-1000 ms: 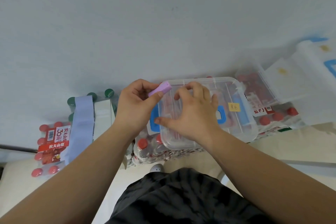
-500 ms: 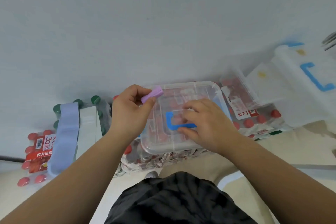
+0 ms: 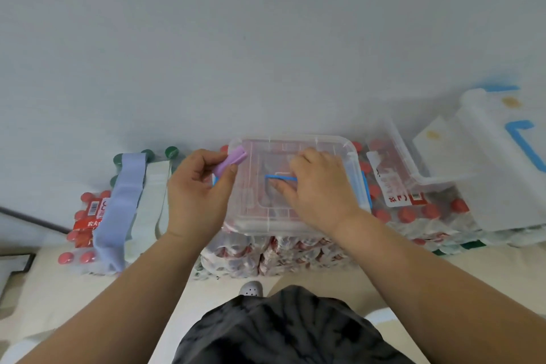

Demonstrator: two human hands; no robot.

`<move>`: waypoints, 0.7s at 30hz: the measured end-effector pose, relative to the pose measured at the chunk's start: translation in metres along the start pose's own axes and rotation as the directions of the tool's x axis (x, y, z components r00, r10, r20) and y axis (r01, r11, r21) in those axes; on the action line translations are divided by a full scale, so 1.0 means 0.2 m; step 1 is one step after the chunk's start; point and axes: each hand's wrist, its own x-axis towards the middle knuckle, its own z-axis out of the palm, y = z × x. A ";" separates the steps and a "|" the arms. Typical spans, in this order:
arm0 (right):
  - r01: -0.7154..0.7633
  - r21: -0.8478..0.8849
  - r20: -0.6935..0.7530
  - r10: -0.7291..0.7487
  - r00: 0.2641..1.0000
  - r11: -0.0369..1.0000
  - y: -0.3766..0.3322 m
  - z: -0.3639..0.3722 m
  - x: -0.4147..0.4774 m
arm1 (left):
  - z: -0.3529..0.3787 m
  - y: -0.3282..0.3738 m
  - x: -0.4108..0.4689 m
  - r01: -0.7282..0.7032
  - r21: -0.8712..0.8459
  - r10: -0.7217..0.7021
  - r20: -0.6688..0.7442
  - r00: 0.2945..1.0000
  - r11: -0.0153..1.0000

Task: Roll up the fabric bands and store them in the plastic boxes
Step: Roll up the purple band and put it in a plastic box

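The right hand point(image 3: 319, 189) has slid across the box lid point(image 3: 298, 143) and grips its blue handle point(image 3: 280, 177).

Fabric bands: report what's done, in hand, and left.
Done: one purple band is rolled, pinched in the left hand. In hand: the right hand grips the blue handle on the clear plastic box, lid closed, roll not yet stored. Left: a lilac band and a pale green band lie unrolled over the bottle packs.
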 end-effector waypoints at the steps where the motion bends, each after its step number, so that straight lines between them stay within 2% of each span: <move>1: 0.011 0.061 -0.047 -0.009 0.999 0.998 0.01 0.00 0.00 | -0.01 0.00 -0.02 -0.008 0.006 0.008 -0.048 0.999 1.000; 6: 0.061 0.269 -0.193 -0.008 0.981 0.961 0.07 -0.02 0.03 | -0.03 0.00 -0.09 0.012 0.023 -0.008 -0.160 0.987 1.000; 14: 0.101 0.376 -0.203 -0.024 0.979 0.921 0.11 -0.04 0.03 | 0.00 0.02 -0.13 0.032 0.108 -0.014 -0.165 0.986 0.994; 18: 0.094 0.401 -0.182 -0.022 0.983 0.911 0.11 -0.05 0.03 | -0.02 0.00 -0.08 -0.007 0.192 0.033 -0.133 0.991 0.981; 21: 0.091 0.406 -0.183 -0.016 0.983 0.909 0.10 -0.05 0.03 | -0.03 -0.01 -0.06 0.051 0.110 -0.033 -0.161 0.986 0.993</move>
